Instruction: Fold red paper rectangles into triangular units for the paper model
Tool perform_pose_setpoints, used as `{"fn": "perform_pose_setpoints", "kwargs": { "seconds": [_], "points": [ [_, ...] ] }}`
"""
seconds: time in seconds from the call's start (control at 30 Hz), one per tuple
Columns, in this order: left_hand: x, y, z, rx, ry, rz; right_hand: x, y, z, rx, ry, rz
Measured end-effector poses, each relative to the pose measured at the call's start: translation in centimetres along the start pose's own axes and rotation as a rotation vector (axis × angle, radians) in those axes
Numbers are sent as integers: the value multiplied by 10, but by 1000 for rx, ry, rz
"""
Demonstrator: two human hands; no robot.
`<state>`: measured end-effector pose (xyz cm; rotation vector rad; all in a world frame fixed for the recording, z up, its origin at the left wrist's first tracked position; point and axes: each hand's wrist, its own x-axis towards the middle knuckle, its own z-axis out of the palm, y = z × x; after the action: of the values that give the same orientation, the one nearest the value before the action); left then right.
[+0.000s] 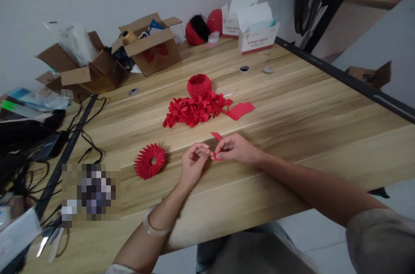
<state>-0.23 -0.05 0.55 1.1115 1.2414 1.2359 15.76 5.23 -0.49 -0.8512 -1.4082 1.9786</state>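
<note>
Both hands meet just above the near middle of the wooden table [292, 105]. My left hand [193, 164] has its fingers curled in, thumb and forefinger pinching one end of a small red paper piece [215, 156]. My right hand [235, 148] pinches the same piece from the other side, so the fingertips of the two hands nearly touch. I see a second red scrap [216, 136] just above the right hand's fingers; whether it is part of the pinched piece or a separate bit lying on the table, I cannot tell from this angle. A pale bangle [154, 224] sits on my left wrist.

Left of my left hand, near it but apart, a red paper ring [149, 161] of spiky folded units lies flat on the wood. Farther back sits a heap of red folded pieces [194, 109], with a red woven paper cup [199, 85] touching its far edge and flat red sheets [240, 110] at its right. Along the wall stand open cardboard boxes [97, 66] and white sticky-note boxes [257, 34]. Black cables [87, 135] trail over the left edge.
</note>
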Motion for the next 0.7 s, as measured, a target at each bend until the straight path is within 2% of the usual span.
{"fn": "perform_pose_setpoints", "kwargs": {
  "seconds": [0.3, 0.53, 0.7],
  "points": [
    [2, 0, 1, -72, -22, -49, 0, -2, -1, -19, -26, 18],
    [5, -7, -4, -66, 53, 5, 1, -1, -1, 71, -11, -23],
    [7, -10, -7, -30, -32, -79, 2, -1, -2, 21, 18, -41]
  ]
}}
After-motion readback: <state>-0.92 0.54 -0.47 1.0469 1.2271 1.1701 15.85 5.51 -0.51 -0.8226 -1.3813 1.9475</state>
